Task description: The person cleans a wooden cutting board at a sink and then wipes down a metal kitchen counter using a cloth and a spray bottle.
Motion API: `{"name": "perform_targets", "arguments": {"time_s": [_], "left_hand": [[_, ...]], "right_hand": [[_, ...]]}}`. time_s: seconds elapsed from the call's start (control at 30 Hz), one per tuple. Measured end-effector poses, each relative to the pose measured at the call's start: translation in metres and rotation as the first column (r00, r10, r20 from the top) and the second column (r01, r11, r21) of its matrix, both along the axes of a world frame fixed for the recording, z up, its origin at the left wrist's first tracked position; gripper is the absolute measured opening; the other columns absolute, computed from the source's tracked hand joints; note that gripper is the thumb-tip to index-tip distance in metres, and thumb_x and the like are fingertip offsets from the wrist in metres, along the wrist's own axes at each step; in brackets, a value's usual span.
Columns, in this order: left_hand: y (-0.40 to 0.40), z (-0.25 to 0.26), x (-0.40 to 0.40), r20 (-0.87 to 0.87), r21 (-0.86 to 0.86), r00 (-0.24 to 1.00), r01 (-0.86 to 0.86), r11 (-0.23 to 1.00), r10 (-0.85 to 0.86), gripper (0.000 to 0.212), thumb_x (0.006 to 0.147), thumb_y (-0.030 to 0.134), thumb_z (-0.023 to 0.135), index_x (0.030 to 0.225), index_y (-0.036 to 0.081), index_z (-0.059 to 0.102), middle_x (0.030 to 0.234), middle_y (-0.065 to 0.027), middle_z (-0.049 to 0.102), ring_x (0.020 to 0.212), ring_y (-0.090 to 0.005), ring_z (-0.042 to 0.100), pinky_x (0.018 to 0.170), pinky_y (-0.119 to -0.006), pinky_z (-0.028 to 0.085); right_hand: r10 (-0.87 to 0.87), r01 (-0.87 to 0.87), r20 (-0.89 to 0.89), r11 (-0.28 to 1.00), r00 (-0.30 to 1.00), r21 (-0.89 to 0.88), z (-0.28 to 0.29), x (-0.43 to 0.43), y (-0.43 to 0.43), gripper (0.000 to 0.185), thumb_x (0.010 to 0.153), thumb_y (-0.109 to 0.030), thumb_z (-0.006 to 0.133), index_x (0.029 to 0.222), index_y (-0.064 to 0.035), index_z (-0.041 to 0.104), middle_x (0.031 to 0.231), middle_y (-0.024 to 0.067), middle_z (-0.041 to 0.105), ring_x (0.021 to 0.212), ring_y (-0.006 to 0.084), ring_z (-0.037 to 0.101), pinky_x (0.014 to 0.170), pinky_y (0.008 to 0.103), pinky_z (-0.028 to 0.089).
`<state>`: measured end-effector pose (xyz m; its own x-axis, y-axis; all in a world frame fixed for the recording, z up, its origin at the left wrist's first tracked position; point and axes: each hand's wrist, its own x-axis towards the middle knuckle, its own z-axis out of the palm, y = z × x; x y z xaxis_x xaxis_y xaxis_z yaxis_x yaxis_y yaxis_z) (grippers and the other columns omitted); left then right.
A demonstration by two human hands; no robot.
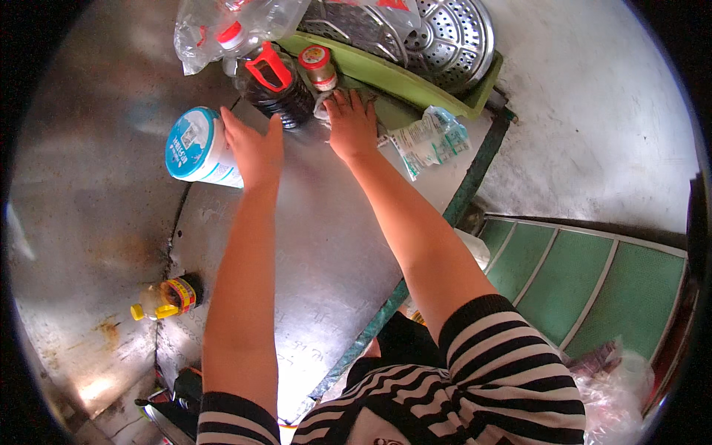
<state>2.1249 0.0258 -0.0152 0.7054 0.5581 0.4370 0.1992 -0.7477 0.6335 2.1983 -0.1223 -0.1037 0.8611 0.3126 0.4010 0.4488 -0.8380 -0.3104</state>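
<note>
My left hand [253, 153] is beside a white plastic tub [219, 169] with a blue lid [190, 143], thumb apart from the fingers. The fingertips overlap the tub's side; whether they touch it I cannot tell. Palm down on the metal tabletop [317, 206], my right hand [355, 128] covers a crumpled pale cloth [321, 105], mostly hidden under the fingers. Just beyond it stands a small jar [320, 72] with a red lid. Between my hands and farther back is a large plastic bottle of dark liquid [278, 100] with a red handle. A printed plastic packet [431, 142] lies right of my right hand.
At the back, a green plastic tray [384, 80] holds perforated steel steamer racks [448, 41], beside a clear plastic bag [194, 47]. A yellow-capped bottle [175, 297] is by the left wall. The table's green edge [478, 161] runs along the right, above green panels [578, 272].
</note>
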Motion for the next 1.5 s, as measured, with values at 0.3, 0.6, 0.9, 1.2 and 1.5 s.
{"name": "perform_targets", "arguments": {"time_s": [0.3,0.6,0.9,1.2,1.5], "left_hand": [[-0.144,0.007,-0.007,-0.133,-0.173,0.746,0.630,0.757,-0.652,0.027,0.095,0.022,0.057,0.114,0.005,0.066,0.115,-0.0194,0.064,0.111,-0.0361,0.059,0.093,-0.043,0.048],[-0.195,-0.057,0.090,-0.445,-0.342,0.675,0.479,0.808,-0.588,0.047,0.091,0.045,0.063,0.111,0.003,0.069,0.102,-0.0214,0.070,0.095,-0.0380,0.067,0.084,-0.044,0.052],[-0.146,-0.008,0.018,0.006,-0.720,0.952,0.216,0.659,-0.306,0.034,0.091,0.031,0.072,0.109,0.003,0.072,0.097,-0.0057,0.073,0.084,-0.0160,0.065,0.079,-0.030,0.049],[-0.081,0.045,-0.031,0.182,-0.869,0.983,0.155,0.469,0.012,0.022,0.095,0.023,0.068,0.106,0.003,0.067,0.087,0.0035,0.065,0.075,-0.0074,0.050,0.071,-0.024,0.039],[-0.084,0.004,-0.017,0.075,-0.921,0.985,0.128,0.368,-0.155,0.026,0.096,0.024,0.067,0.111,0.002,0.066,0.092,0.0031,0.064,0.075,-0.0063,0.048,0.068,-0.024,0.039]], "right_hand": [[0.080,-0.061,-0.136,0.989,0.987,0.133,0.000,-0.101,-0.025,0.039,0.091,-0.022,0.057,0.128,-0.0090,0.056,0.134,0.0101,0.056,0.125,0.0301,0.051,0.102,0.0408,0.041],[0.373,-0.393,-0.296,0.919,0.879,-0.009,0.031,-0.217,-0.119,0.049,0.082,-0.015,0.065,0.130,-0.0066,0.056,0.142,0.0119,0.050,0.140,0.0316,0.036,0.112,0.0549,0.029],[0.327,-0.338,-0.219,0.941,0.919,-0.017,0.031,-0.129,-0.105,0.050,0.084,-0.017,0.064,0.132,-0.0080,0.054,0.140,0.0094,0.051,0.139,0.0311,0.037,0.113,0.0549,0.029],[0.114,-0.128,-0.101,0.981,0.988,-0.142,0.015,0.006,-0.059,0.055,0.085,-0.026,0.066,0.137,-0.0129,0.053,0.149,0.0071,0.045,0.139,0.0291,0.038,0.110,0.0557,0.030],[-0.003,-0.006,-0.031,0.962,1.000,-0.275,0.005,-0.067,-0.192,0.059,0.079,-0.023,0.073,0.134,-0.0159,0.053,0.148,0.0047,0.046,0.134,0.0290,0.041,0.103,0.0531,0.033]]}}
